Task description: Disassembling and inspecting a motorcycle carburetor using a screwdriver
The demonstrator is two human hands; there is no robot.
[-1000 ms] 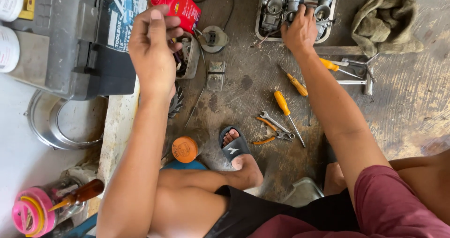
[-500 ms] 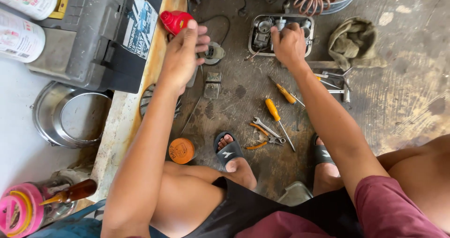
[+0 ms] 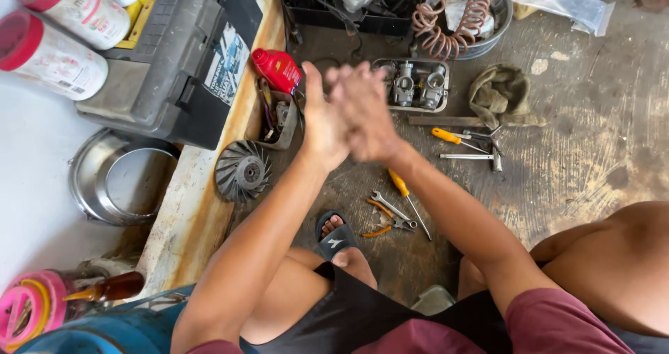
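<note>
I see the left hand (image 3: 322, 120) and the right hand (image 3: 364, 113) pressed together, palm against palm, out in front of the body above the stained concrete floor (image 3: 571, 166). Fingers are stretched out straight, nothing held between them that I can make out; the right one is blurred. Just beyond the fingertips sits a small metal tray (image 3: 412, 83) with two carburettors in it, and just left of the left hand lies a red bottle (image 3: 277, 70) on its side. Under the wrists I spot a yellow-handled screwdriver (image 3: 404, 192), with pliers and a spanner beside it. A second yellow screwdriver (image 3: 451, 139) lies to the right, near a crumpled rag (image 3: 503, 95). On the left a grey toolbox (image 3: 174, 54) rests by a wooden plank (image 3: 209, 187), a finned fan wheel (image 3: 242, 170) leaning against it.
</note>
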